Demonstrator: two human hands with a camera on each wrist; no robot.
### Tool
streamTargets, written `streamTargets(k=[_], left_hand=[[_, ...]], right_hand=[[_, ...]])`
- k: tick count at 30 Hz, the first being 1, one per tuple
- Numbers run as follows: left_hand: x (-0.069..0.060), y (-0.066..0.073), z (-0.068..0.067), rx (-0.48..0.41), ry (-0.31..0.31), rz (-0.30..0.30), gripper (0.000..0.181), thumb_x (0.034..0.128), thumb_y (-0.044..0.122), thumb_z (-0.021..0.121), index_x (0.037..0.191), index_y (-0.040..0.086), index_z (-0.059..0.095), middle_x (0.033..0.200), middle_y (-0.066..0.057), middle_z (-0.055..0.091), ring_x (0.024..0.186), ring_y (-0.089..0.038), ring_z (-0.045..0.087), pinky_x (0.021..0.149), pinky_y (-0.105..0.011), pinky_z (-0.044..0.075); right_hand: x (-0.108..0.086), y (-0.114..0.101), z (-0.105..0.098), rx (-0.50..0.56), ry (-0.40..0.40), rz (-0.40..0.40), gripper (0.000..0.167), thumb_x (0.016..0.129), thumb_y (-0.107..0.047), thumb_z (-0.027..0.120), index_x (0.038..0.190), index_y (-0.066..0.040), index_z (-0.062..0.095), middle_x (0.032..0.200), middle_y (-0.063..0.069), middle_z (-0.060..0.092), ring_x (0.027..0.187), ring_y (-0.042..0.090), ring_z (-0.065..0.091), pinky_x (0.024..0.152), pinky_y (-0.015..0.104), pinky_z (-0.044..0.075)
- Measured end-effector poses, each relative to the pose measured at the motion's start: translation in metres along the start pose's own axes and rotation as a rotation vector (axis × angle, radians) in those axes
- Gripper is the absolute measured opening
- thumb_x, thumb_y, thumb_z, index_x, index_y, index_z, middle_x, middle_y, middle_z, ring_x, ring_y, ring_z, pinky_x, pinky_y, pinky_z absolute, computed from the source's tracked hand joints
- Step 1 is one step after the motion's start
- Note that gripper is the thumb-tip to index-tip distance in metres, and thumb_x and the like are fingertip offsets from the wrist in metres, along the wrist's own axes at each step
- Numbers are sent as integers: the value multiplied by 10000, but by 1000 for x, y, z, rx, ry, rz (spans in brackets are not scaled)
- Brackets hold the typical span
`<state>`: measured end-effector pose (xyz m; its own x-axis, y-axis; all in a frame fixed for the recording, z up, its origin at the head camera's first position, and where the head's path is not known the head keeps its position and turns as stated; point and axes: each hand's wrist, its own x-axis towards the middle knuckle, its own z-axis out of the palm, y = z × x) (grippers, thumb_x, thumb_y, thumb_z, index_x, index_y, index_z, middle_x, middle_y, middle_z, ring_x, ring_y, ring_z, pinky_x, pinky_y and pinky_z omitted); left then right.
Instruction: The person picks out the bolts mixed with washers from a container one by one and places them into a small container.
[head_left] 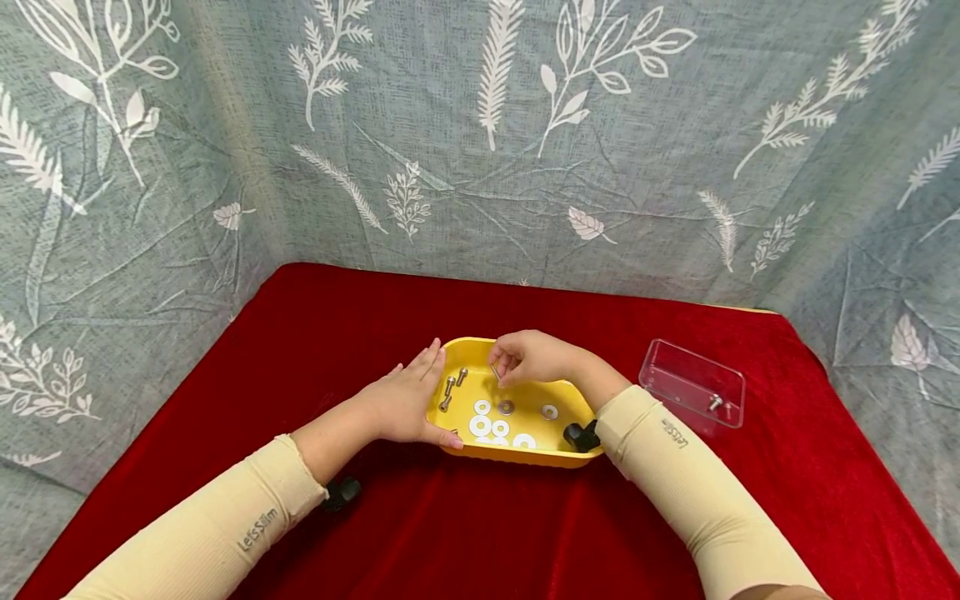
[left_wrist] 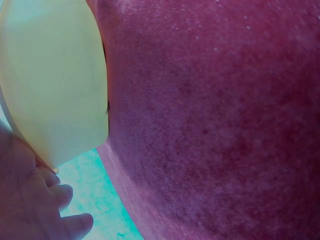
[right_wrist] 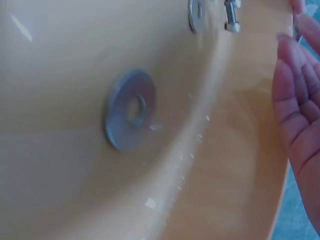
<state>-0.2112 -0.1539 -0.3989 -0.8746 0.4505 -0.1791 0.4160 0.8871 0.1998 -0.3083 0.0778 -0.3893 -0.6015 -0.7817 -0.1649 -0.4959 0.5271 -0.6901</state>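
Note:
A yellow tray (head_left: 543,457) sits on the red cloth, holding several washers (head_left: 480,426) and a few socket-head bolts (head_left: 450,386) at its left end. My left hand (head_left: 408,400) rests against the tray's left end, fingers straight along the outer wall and thumb over the front rim. In the left wrist view its fingertips (left_wrist: 62,195) show beside the tray wall. Above the tray's far side my right hand (head_left: 532,358) pinches a thin metal piece (head_left: 495,372), which looks like a washer seen edge-on. In the right wrist view the fingers mostly hide it.
To the right stands a clear plastic box (head_left: 678,371) with a bolt (head_left: 716,402) inside. Red cloth (head_left: 360,317) covers the table, and a grey leaf-patterned curtain (head_left: 450,167) hangs behind. A black wrist camera (head_left: 581,437) overlaps the tray's front right corner.

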Motion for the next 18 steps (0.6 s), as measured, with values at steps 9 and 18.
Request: streamTargets(k=[9,18], left_hand=[[0,1,-1,10,5,-2,1317,586,848,492,1448,-27,17,1513,-172,-66,1394,-280,34,1062,-517,204],[-1,3,-2,7,8,-1,1330,570,859,483,1447,-34,33,1516,-183,-40,1393,-284,43,1058,-522,210]], right_hand=[[-8,-9,-19,33,68,-31,301,799,-89,704,1068,-1,604,853,11,634,814,142,600,744,262,496],[-20,-12,-33,33,93,-53,287,799,-77,702,1058,4,608,853,16,633,813,146,602,750,261,501]])
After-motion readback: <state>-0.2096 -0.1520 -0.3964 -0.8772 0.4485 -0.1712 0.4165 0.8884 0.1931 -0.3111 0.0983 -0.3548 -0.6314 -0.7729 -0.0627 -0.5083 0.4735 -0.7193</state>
